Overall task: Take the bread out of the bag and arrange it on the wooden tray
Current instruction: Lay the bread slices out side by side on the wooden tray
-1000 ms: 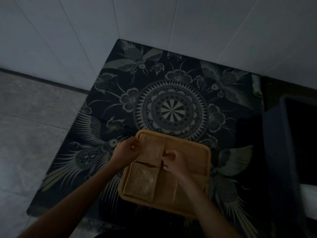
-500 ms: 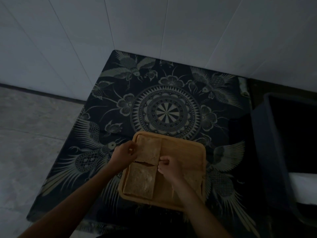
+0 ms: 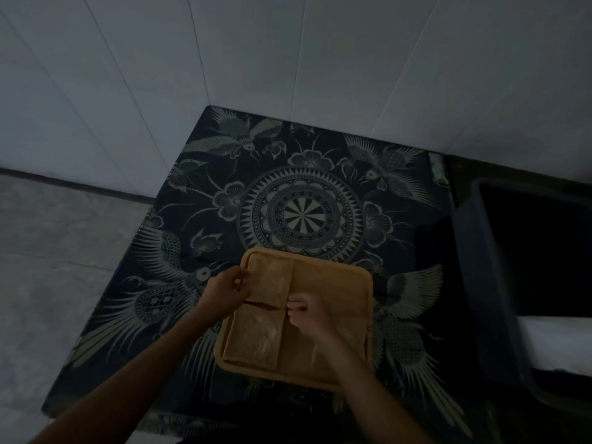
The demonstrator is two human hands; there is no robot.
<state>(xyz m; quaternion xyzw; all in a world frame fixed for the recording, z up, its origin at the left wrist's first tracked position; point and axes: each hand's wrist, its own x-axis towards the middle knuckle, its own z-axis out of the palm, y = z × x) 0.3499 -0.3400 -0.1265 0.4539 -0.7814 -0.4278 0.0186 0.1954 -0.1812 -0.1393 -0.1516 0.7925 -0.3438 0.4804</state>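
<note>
Change since the earlier frames: the far slice (image 3: 270, 278) now lies flat in the far-left corner of the wooden tray (image 3: 333, 283); the whole scene sits lower and further left in view; both hands remain at that slice.

Surface: dark patterned cloth (image 3: 301, 216), a round medallion at centre with birds and flowers around it, covering a table set into a corner.
Room: pale tiled walls (image 3: 288, 59) behind and to the left; grey floor (image 3: 57, 251) at left. Very dim light.

Bread slices, two: far slice as above; near slice (image 3: 253, 341) directly below it, their edges almost meeting, both on the tray's left half.
Tray, one: right half bare, near-right part covered by the forearm.
Hands, two: left hand (image 3: 224, 291), fingers curled narrow, pinching the far slice's left edge; right hand (image 3: 309, 315), fingertips bunched on that slice's near-right corner.
Dark bin (image 3: 490, 283), one: at right, cut off by the frame, interior too dark to read.
Pale object (image 3: 557, 341), right edge: unidentifiable.
</note>
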